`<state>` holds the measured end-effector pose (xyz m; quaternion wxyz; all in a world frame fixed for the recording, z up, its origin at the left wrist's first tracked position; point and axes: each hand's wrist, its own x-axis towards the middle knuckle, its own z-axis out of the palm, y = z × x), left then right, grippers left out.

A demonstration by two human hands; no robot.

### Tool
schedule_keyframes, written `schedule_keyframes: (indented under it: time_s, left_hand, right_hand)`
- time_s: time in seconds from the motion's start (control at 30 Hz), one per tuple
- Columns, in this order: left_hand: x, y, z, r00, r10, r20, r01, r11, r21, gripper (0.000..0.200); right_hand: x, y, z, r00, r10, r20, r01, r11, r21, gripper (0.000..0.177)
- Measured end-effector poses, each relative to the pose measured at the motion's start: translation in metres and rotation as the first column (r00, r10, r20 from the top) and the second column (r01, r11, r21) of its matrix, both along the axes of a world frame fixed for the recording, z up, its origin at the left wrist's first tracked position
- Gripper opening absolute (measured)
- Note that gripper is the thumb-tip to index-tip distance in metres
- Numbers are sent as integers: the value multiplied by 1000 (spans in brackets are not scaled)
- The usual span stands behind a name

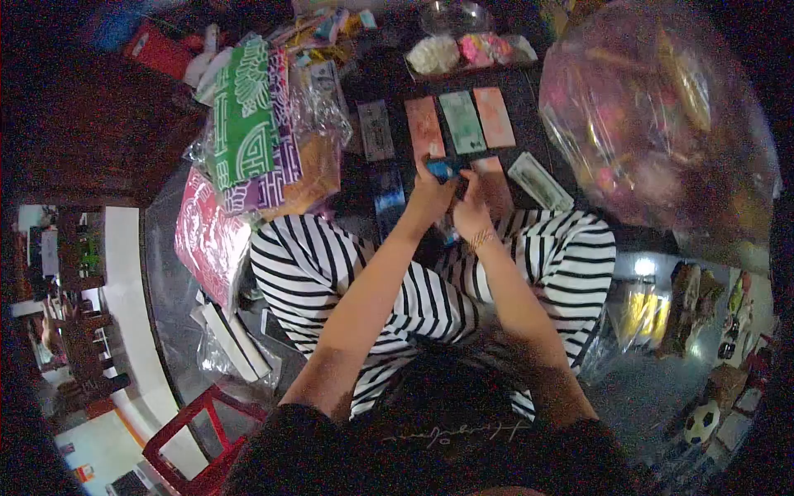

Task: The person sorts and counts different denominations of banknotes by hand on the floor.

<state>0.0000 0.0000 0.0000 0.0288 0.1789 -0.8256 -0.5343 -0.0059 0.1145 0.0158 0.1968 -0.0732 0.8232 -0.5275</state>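
Observation:
My left hand (428, 201) is closed on a small blue piece that looks like a folded paper note (442, 169). At its right end, my right hand (473, 213) has its fingers curled and pinched against the same piece. Beyond my hands lie rectangular printed paper notes: a grey one (376, 131), an orange one (425, 126), a green one (461, 121) and a pink one (495, 117). A blue note (388, 192) lies left of my hands. On the right are a pinkish note (497, 190), partly behind my right hand, and a pale green stack (540, 182).
A tray (471, 73) holds white and pink pieces at the back. Left, green patterned packs (244, 116) in plastic lie above a red pack (211, 240). A large clear plastic bag (653, 124) bulges at right. A red frame (203, 434) stands lower left.

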Motion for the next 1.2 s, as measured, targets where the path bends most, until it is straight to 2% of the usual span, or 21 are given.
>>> schedule_keyframes:
  time_s: [0.07, 0.1, 0.17, 0.2, 0.3, 0.33, 0.43, 0.47, 0.5, 0.53, 0.57, 0.6, 0.63, 0.67, 0.7, 0.73, 0.8, 0.9, 1.0, 1.1, 1.2]
  left_hand:
    - [2, 6, -8, 1000, -7, 26, 3, 984, 176, 80]
    - [-5, -12, 8, 1000, -16, -10, 17, 989, 144, 80]
    - [-3, -7, 2, 1000, -12, -23, 13, 1000, 10, 80]
    - [4, -2, 12, 991, -87, -100, 60, 966, -250, 80]
    - [4, -3, -4, 985, -63, -160, 21, 969, -248, 79]
    - [6, 1, 12, 1000, 13, -14, -15, 996, -90, 76]
    - [4, -3, 10, 996, -74, -40, 76, 997, 30, 75]
    - [6, 0, 17, 998, -65, -4, 64, 997, -52, 76]
    - [7, -1, 20, 997, -71, -26, 69, 996, -60, 76]
    - [9, -1, 22, 990, -102, -100, 107, 993, 55, 77]
    - [10, 0, 25, 975, -125, -186, 156, 974, 163, 78]
    - [8, 3, 19, 985, -56, -164, 79, 987, 141, 78]
    - [4, 4, 8, 989, 19, -147, -1, 993, 119, 78]
    - [2, 2, 2, 979, -1, -202, 19, 996, 90, 79]
    - [2, 1, -4, 970, -21, -241, 38, 997, 65, 80]
    - [0, -1, -16, 964, -23, -266, 40, 997, 59, 80]
    - [-3, -3, -26, 989, -23, -143, 55, 974, 222, 82]
    - [2, -3, -14, 998, -26, -63, 39, 975, 217, 85]
    - [-3, -6, -37, 979, -49, -197, 76, 988, 132, 86]
    - [-2, -7, -41, 987, -48, -151, 67, 991, 120, 87]
    - [0, -7, -30, 978, -83, -194, 124, 970, 211, 88]
  right_hand:
    - [4, 5, -1, 1000, -23, 5, 23, 998, 63, 57]
    - [-1, -13, 7, 999, -32, -30, 33, 999, 30, 57]
    - [4, -10, -23, 922, -48, -383, 55, 998, 8, 56]
    - [5, -8, -23, 942, -86, -325, 91, 996, 2, 55]
    - [7, -5, -5, 940, -93, -328, 101, 995, 6, 53]
    - [6, -4, 8, 991, -96, -97, 99, 995, 17, 52]
    - [7, -4, -3, 974, -107, -200, 110, 994, 4, 50]
    - [7, -2, -6, 972, -88, -217, 94, 995, 19, 49]
    - [8, -1, 15, 994, -92, -56, 94, 995, 34, 51]
    - [8, 0, 36, 990, -95, 102, 91, 995, 48, 53]
    - [8, 0, 30, 991, -89, 105, 80, 993, 87, 52]
    - [12, -1, 24, 991, -132, -27, 131, 991, -25, 50]
    - [9, -1, 7, 991, -95, -97, 93, 995, -26, 49]
    - [10, 0, 35, 994, -89, 59, 90, 996, -19, 48]
    - [8, 0, 20, 997, -80, 5, 80, 996, 27, 50]
    - [9, 0, 28, 994, -85, 72, 81, 995, 58, 51]
    - [8, 1, 18, 997, -70, 37, 68, 996, 61, 51]
    - [5, 2, 5, 998, -46, 48, 41, 995, 90, 52]
    - [4, 1, -12, 996, -43, -74, 46, 998, 31, 51]
    - [5, 1, -11, 996, -52, -72, 55, 997, 49, 53]
    - [5, 1, -1, 996, -49, -74, 53, 997, 55, 55]
